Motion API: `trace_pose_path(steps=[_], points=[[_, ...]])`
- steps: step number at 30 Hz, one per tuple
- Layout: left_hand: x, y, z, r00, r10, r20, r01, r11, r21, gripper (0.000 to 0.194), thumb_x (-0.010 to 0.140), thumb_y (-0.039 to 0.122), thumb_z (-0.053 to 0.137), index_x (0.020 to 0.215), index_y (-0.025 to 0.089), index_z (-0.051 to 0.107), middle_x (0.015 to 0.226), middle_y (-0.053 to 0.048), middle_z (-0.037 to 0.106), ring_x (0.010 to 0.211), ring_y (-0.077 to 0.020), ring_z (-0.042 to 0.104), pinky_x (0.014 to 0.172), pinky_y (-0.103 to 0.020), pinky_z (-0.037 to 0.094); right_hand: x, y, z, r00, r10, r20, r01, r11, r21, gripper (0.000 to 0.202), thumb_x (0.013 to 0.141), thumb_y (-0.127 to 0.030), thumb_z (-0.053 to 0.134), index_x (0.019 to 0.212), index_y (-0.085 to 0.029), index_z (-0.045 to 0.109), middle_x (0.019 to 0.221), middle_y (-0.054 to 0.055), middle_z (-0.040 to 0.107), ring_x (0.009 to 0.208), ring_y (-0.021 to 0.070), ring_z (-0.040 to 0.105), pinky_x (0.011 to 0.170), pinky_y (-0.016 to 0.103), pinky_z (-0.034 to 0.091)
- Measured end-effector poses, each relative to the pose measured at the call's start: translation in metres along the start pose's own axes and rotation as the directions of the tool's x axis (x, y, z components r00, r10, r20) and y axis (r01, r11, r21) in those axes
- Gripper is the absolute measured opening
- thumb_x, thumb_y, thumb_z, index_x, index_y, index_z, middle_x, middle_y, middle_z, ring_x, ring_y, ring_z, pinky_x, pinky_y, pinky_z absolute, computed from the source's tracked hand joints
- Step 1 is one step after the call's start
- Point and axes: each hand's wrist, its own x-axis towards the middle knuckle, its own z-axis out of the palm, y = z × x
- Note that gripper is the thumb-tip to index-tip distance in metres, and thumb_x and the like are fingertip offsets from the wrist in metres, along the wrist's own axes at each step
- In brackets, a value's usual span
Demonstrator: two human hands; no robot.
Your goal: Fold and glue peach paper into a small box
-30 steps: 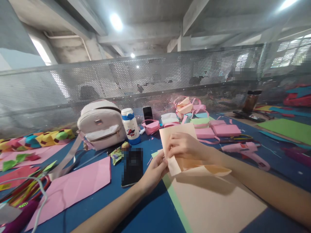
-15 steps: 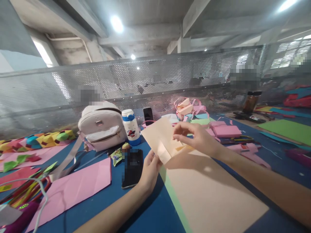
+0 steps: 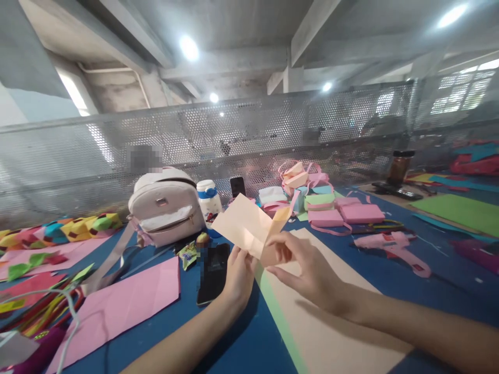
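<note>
A folded piece of peach paper (image 3: 244, 221) is up in the air over the table, with creased panels and a flap standing up on its right side. My left hand (image 3: 238, 272) pinches its lower edge between thumb and fingers. At the right flap, my right hand (image 3: 312, 267) has its fingers curled against the paper and its thumb below; part of the grip is hidden. Beneath my right arm lies a large peach sheet (image 3: 331, 337) over a green sheet (image 3: 278, 311) that shows along the left edge.
On the left are a pink sheet (image 3: 132, 304), a black phone (image 3: 213, 272) and a snack packet (image 3: 188, 255). A pale backpack (image 3: 166, 208) and a bottle (image 3: 210, 200) stand behind. Pink paper boxes (image 3: 360, 212) and a pink glue gun (image 3: 397, 249) lie right. Perforated metal panels (image 3: 187, 135) close the back.
My right hand has come down and nearer, from above the paper to its right flap. The flap now stands up, and the paper has turned and sits slightly lower left.
</note>
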Motion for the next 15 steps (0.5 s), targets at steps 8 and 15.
trace_pose_path(steps=[8,15], points=[[-0.008,-0.011,0.003,0.991,-0.123,-0.055,0.122,0.992,-0.021,0.021,0.065,0.006,0.072,0.065,0.018,0.055,0.058,0.005,0.06,0.054,-0.0084,0.062,0.064,-0.02,0.057,-0.021,0.053,0.031,0.94,0.277,0.198,-0.248,0.955,-0.161,0.074,0.097,-0.043,0.059,0.158,-0.025,0.021,0.078,0.0,0.067,0.065,0.021,0.063,0.06,0.028,0.043],[-0.01,-0.013,0.005,0.985,-0.169,-0.019,0.169,0.985,-0.022,0.019,0.061,0.008,0.078,0.07,0.016,0.063,0.07,-0.001,0.072,0.071,-0.0156,0.073,0.08,-0.028,0.06,-0.008,0.057,0.018,0.949,0.262,0.177,-0.151,0.867,-0.475,0.07,0.1,-0.043,0.051,0.157,-0.015,0.023,0.081,0.009,0.073,0.073,0.0278,0.068,0.06,0.029,0.04]])
